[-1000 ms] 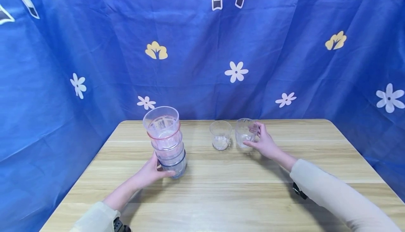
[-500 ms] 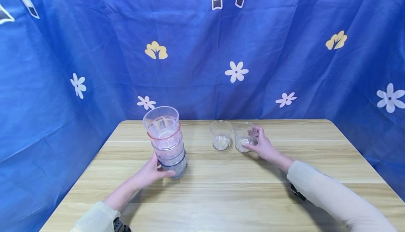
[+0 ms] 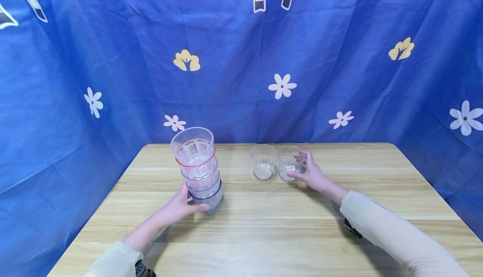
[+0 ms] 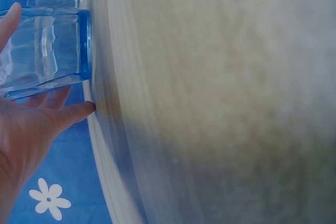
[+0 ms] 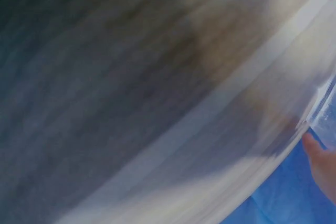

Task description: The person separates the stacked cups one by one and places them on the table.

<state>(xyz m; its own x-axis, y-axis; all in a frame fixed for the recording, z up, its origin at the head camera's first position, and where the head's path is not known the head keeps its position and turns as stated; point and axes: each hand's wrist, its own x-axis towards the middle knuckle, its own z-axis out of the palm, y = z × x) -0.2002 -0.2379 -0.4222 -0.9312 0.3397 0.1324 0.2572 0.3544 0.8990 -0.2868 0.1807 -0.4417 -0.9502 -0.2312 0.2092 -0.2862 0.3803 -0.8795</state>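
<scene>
A blue cloth (image 3: pixel 226 37) printed with flowers hangs behind the wood-grained bench (image 3: pixel 264 239). On the left half of the bench rises a tall stack of nested cups (image 3: pixel 196 170), clear overall, with a red rim line high up, a greyish-violet one beneath and a dark blue one near the base; its long axis runs upward, mouths facing up, the top leaning leftward in the head view. The left hand (image 3: pixel 185 206) is spread fairly wide, thumb and fingers curved round the lowest cup. The right hand (image 3: pixel 312 175) holds the right glass (image 3: pixel 287 157), thumb on the near side, fingers at its right. That glass is plain, clear and upright near the far edge, just beside the left glass (image 3: pixel 263 159), likewise upright; whether they touch I cannot tell.
</scene>
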